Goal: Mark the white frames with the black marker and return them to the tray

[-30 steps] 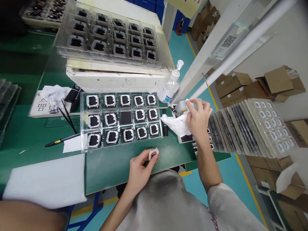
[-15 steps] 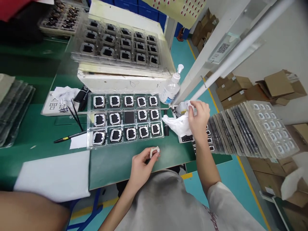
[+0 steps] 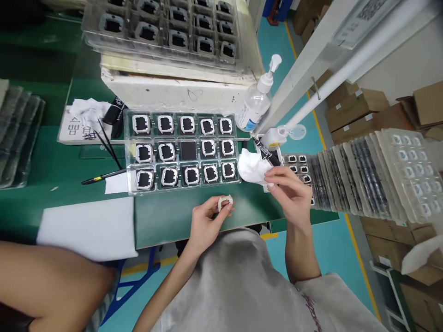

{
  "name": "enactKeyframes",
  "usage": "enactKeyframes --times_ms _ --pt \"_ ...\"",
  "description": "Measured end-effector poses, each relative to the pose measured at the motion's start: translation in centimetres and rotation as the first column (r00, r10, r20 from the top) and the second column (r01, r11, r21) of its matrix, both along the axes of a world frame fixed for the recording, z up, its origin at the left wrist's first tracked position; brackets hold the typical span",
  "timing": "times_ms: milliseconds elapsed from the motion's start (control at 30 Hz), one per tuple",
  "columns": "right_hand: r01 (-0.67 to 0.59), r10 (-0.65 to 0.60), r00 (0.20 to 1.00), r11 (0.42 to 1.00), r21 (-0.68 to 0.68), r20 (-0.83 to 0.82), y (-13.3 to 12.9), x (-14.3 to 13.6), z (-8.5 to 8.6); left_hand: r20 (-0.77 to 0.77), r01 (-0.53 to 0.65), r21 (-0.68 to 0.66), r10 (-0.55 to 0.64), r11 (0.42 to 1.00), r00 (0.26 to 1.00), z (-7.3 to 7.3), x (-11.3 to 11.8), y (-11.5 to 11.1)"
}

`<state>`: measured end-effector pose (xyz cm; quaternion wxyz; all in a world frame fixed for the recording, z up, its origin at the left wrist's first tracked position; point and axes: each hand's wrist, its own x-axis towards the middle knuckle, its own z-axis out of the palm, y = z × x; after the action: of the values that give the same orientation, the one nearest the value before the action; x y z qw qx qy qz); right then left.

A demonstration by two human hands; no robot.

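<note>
Bright, even indoor light w/ soft shadows; upper-left corner v. dim. Glare on clear tray (image 3: 130, 152), pale sheen on counter (image 3: 166, 221); cloth (image 3: 249, 166) nearly blown out. Centre fairly sharp, label (image 3: 360, 18) blurry. Wide-angle distortion stretches pole (image 3: 353, 69) nr edge.

One head-worn camera looks forward and steeply down from close above the green bench (image 3: 166, 223), the grey shirt (image 3: 252, 286) at bottom centre.
</note>
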<state>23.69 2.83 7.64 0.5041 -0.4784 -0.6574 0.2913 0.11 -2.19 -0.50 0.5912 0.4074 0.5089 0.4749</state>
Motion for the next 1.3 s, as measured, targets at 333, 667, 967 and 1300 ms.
enactKeyframes --times_ms 333,667,967,1300 --pt "0.053 -0.075 0.996 0.942 0.332 0.053 -2.3 0.1 -1.0 0.005 -0.013 0.016 0.013 1.000 1.000 0.1 0.0 0.0" --pt "-0.195 0.182 0.975 0.976 -0.101 -0.127 -4.6 -1.7 -3.5 0.044 -0.031 0.020 0.030 0.999 0.999 0.1 0.1 0.1" --pt "-0.165 0.159 0.965 0.986 -0.010 -0.208 -4.3 -2.9 -7.1 0.126 -0.046 0.012 0.044 0.999 0.991 0.4 0.2 0.2" --pt "-0.220 0.189 0.944 0.972 -0.088 -0.272 -4.1 -4.3 -8.4 0.091 -0.035 0.059 0.030 0.998 0.995 0.4 0.3 0.4"
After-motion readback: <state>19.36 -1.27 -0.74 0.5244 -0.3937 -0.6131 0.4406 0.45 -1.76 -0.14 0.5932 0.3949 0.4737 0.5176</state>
